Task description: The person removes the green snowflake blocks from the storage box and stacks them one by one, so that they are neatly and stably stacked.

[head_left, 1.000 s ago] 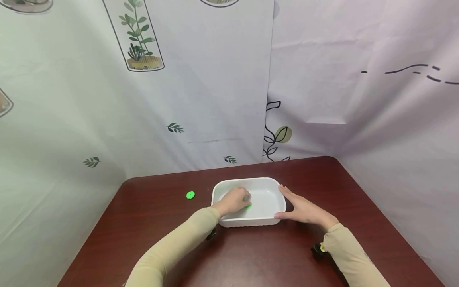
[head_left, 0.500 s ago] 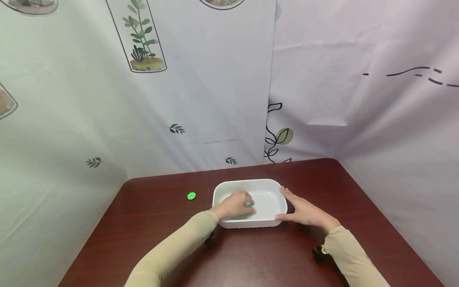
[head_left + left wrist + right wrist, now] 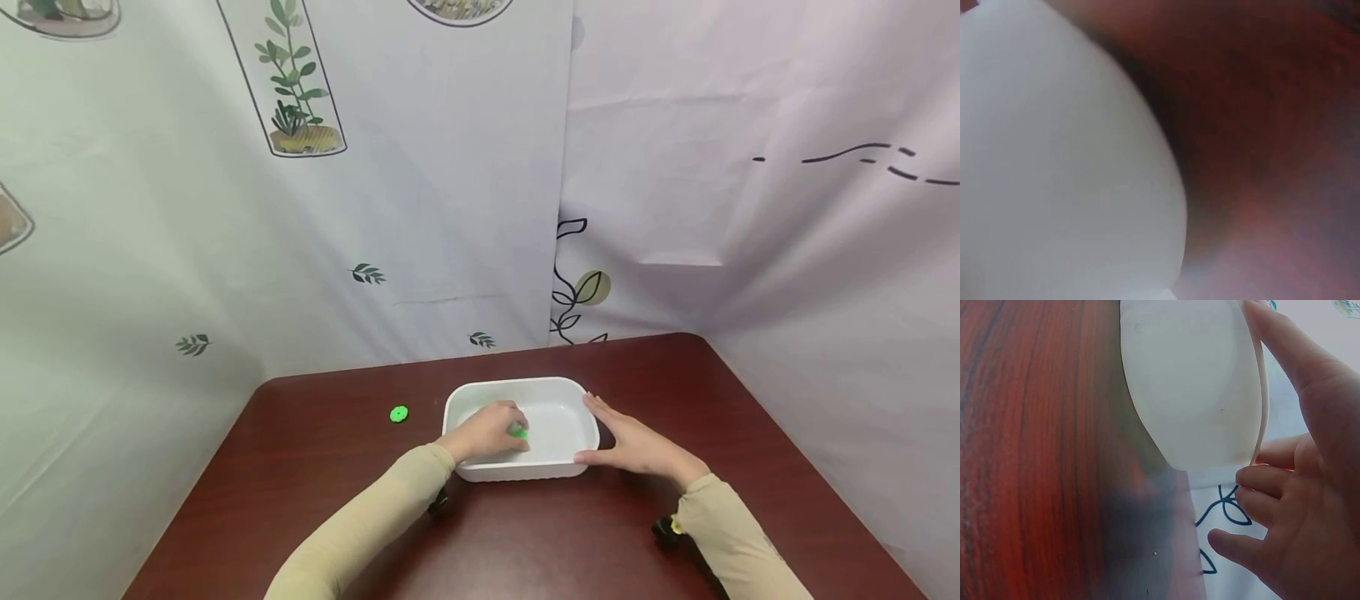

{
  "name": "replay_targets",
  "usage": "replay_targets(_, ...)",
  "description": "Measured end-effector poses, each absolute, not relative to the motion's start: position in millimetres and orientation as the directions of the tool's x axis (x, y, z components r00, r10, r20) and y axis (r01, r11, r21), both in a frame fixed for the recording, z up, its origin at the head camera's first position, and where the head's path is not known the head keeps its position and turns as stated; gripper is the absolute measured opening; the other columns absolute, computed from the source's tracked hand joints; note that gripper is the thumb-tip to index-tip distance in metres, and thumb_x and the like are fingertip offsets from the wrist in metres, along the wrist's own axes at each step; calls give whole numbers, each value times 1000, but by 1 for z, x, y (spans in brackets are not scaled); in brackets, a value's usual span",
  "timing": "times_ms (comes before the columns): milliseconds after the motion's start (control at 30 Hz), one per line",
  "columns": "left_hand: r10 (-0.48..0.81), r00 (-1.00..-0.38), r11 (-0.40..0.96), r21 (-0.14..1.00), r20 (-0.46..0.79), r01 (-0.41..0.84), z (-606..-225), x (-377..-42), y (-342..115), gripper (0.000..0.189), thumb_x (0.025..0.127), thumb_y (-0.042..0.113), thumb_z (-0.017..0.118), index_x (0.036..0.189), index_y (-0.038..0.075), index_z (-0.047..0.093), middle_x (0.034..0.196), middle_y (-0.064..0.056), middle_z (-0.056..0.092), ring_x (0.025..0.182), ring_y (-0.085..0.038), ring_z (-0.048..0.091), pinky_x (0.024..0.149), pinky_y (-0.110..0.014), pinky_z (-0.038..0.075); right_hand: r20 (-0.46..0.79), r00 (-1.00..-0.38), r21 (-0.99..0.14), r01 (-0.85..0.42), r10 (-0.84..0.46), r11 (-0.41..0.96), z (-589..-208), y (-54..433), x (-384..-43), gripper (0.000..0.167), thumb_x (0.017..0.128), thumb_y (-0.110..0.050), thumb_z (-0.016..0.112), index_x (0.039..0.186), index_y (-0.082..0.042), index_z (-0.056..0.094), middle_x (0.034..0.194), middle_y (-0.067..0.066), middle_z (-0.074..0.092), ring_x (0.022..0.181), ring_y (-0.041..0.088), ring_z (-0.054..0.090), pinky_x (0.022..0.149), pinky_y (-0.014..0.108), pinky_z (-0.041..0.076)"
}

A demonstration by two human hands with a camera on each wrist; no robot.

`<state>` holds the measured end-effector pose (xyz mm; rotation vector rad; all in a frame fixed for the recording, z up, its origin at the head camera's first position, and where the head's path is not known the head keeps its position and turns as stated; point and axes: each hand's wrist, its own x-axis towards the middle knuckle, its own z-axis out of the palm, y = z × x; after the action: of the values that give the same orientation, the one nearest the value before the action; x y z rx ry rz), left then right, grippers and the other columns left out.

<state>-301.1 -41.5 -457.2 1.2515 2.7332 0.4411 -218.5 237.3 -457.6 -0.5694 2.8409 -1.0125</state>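
In the head view, my left hand [image 3: 493,429] is inside a white rectangular tub [image 3: 562,417]. Its curled fingers and thumb pinch a small green piece [image 3: 521,433], mostly hidden by the hand. My right hand [image 3: 641,442] holds the tub's right end, thumb at the front corner and fingers at the back corner. In the right wrist view, the thumb and index finger of this hand [image 3: 1310,450] reach over the rim of the tub [image 3: 1194,381], while the other fingers bend loosely beside it. The left wrist view has only the tub's outer wall [image 3: 1066,150], blurred.
A green scalloped disc [image 3: 399,413] lies on the dark red table [image 3: 517,542], left of the tub. White printed cloth [image 3: 450,192] hangs behind the table and along both sides. A black wrist device [image 3: 666,532] sits under the right forearm.
My left hand has shifted slightly inside the tub, and more of the green piece now shows between its thumb and fingers. The right hand stays at the tub's end.
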Motion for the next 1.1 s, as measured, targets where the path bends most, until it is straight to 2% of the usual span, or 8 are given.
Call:
replay_targets(133, 750, -661, 630, 312, -10, 711, -454, -306, -49, 28, 85, 23, 83, 108, 7, 76, 101, 1, 67, 92, -10, 59, 87, -25, 48, 55, -930, -627, -315, -363, 712, -458, 238, -219, 111, 81, -62, 76, 159, -3, 23, 163, 24, 20, 148, 42, 24, 113, 60, 28)
replay_targets(333, 734, -678, 644, 346, -28, 683, -451, -308, -54, 27, 85, 20, 82, 108, 7, 77, 102, 0, 69, 96, -12, 61, 89, -26, 49, 60, -932, -631, -312, -356, 710, -458, 239, -220, 112, 80, -63, 76, 160, -4, 24, 164, 22, 20, 149, 40, 23, 114, 60, 28)
replay_targets(567, 739, -674, 634, 353, -14, 688, -456, -309, -51, 28, 84, 25, 84, 106, 8, 77, 98, 3, 67, 88, -8, 57, 84, -24, 48, 44, -932, -630, -306, -361, 714, -458, 237, -219, 111, 81, -63, 75, 160, -4, 22, 163, 24, 19, 148, 43, 23, 113, 62, 28)
replay_targets(1100, 718, -695, 641, 415, -29, 645, -458, -308, -43, 19, 82, 13, 84, 97, 9, 73, 90, 3, 67, 80, -8, 54, 78, -23, 47, 63, -928, -624, -324, -368, 711, -459, 238, -219, 111, 81, -62, 76, 159, -2, 23, 162, 25, 20, 148, 43, 25, 113, 61, 29)
